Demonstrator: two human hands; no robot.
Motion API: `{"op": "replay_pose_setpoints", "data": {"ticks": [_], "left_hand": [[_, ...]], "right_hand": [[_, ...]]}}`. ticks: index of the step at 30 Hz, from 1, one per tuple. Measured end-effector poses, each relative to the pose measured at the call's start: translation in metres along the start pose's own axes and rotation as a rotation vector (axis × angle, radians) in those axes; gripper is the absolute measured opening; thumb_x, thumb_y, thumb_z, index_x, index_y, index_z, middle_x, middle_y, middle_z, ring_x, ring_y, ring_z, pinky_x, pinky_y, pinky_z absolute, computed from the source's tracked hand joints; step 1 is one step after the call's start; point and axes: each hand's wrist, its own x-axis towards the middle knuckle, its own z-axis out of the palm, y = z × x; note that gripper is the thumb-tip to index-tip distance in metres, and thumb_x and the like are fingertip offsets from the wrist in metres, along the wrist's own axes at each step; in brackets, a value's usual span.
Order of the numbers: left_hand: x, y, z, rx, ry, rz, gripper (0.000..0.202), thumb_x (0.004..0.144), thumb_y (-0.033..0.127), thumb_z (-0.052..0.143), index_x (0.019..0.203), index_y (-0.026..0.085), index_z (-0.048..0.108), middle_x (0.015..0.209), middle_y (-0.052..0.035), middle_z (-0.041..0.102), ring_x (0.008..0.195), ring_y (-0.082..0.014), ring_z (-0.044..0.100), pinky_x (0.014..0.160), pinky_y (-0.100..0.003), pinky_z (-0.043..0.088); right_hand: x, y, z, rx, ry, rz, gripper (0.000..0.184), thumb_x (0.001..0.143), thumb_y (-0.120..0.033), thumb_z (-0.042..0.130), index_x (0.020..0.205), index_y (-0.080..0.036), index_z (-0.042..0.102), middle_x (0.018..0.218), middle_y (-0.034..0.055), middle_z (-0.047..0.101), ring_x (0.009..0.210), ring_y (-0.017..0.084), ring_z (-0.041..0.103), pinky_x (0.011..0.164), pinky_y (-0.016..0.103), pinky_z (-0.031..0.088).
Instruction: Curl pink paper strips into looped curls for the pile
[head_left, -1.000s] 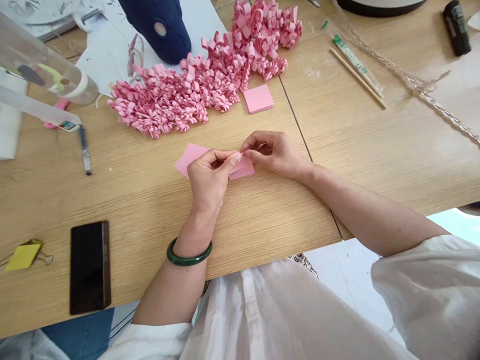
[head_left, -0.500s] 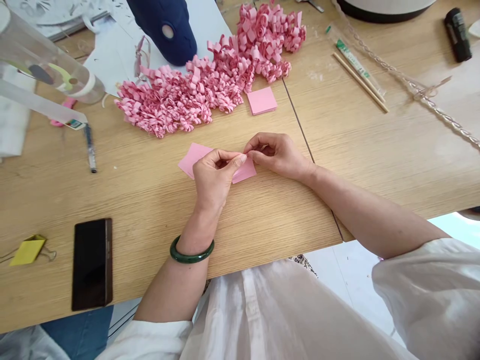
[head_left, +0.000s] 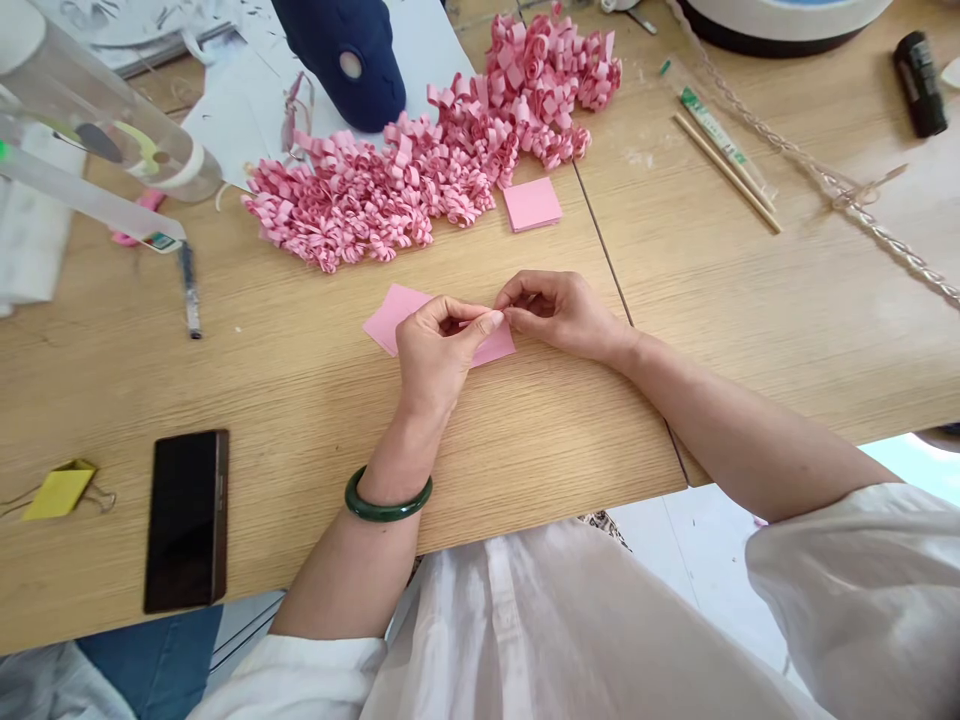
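One pink paper sheet flat on the wooden table, partly under both hands; corner sticks out left of the left hand, another edge shows below the fingertips on the right. Left hand thumb and forefinger pinched shut, right hand pinched the same way, the two pinches meeting tip to tip right above the sheet. What sits between the fingertips is too small to make out, looks like a bit of pink paper; can't tell if it's part of the sheet. One green bangle on the left wrist. Further back: one small stack of pink squares, well apart from the hands, just beside one big heap of pink curled paper pieces, too many to count. One dark blue object behind the heap. One pair of chopsticks to the right. One black phone near left, one yellow binder clip beside it, one pen further up.
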Motion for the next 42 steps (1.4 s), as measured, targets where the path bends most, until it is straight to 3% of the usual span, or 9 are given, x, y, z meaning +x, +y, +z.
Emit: {"op": "replay_pose_setpoints", "data": {"ticks": [14, 20, 28, 34, 38, 42], "left_hand": [[0.0040, -0.0017, -0.0008, 0.003, -0.012, -0.016, 0.013, 0.062, 0.023, 0.088, 0.064, 0.020, 0.076, 0.066, 0.0012, 0.073, 0.063, -0.0106, 0.062, 0.061, -0.023, 0.048], [0.0040, -0.0013, -0.0008, -0.038, -0.040, -0.051, 0.015, 0.064, 0.028, 0.088, 0.069, 0.020, 0.076, 0.068, -0.0001, 0.071, 0.062, -0.0103, 0.057, 0.057, -0.024, 0.045], [0.0055, -0.0032, -0.0012, -0.179, -0.064, -0.085, 0.015, 0.064, 0.022, 0.088, 0.068, 0.019, 0.074, 0.078, -0.0003, 0.073, 0.069, -0.0104, 0.061, 0.065, -0.025, 0.050], [0.0062, -0.0023, -0.0043, -0.208, -0.118, -0.145, 0.024, 0.063, 0.033, 0.094, 0.072, 0.021, 0.076, 0.078, 0.0006, 0.073, 0.070, -0.0106, 0.062, 0.067, -0.024, 0.052], [0.0064, 0.0020, -0.0056, -0.215, -0.130, -0.165, 0.029, 0.073, 0.048, 0.086, 0.081, 0.022, 0.079, 0.090, -0.0037, 0.077, 0.085, -0.0165, 0.070, 0.077, -0.029, 0.058], [0.0048, 0.0047, -0.0064, -0.117, -0.107, -0.109, 0.030, 0.084, 0.051, 0.076, 0.084, 0.021, 0.081, 0.096, -0.0063, 0.079, 0.095, -0.0206, 0.074, 0.086, -0.033, 0.060]], "right_hand": [[0.0019, 0.0019, -0.0019, 0.052, 0.026, 0.009, 0.013, 0.087, -0.027, 0.067, 0.086, -0.014, 0.067, 0.079, 0.0014, 0.069, 0.068, 0.010, 0.057, 0.062, 0.023, 0.046], [0.0011, -0.0013, -0.0039, 0.169, 0.011, 0.060, 0.028, 0.085, -0.042, 0.076, 0.088, -0.014, 0.069, 0.078, 0.0015, 0.069, 0.068, 0.011, 0.060, 0.063, 0.024, 0.048], [0.0015, -0.0016, -0.0026, 0.276, 0.007, 0.062, 0.044, 0.079, -0.056, 0.081, 0.087, -0.014, 0.069, 0.075, 0.0000, 0.067, 0.068, 0.010, 0.057, 0.064, 0.024, 0.045], [0.0009, -0.0010, -0.0015, 0.241, 0.016, 0.069, 0.048, 0.078, -0.060, 0.081, 0.085, -0.015, 0.068, 0.073, -0.0003, 0.065, 0.068, 0.010, 0.054, 0.061, 0.023, 0.042], [0.0016, 0.0003, -0.0012, 0.240, 0.050, 0.071, 0.049, 0.079, -0.061, 0.080, 0.085, -0.014, 0.067, 0.076, 0.0009, 0.066, 0.071, 0.011, 0.055, 0.062, 0.024, 0.043], [0.0023, 0.0011, -0.0012, 0.236, 0.082, 0.070, 0.046, 0.080, -0.058, 0.080, 0.084, -0.015, 0.065, 0.077, 0.0011, 0.066, 0.071, 0.011, 0.056, 0.063, 0.024, 0.044]]}}
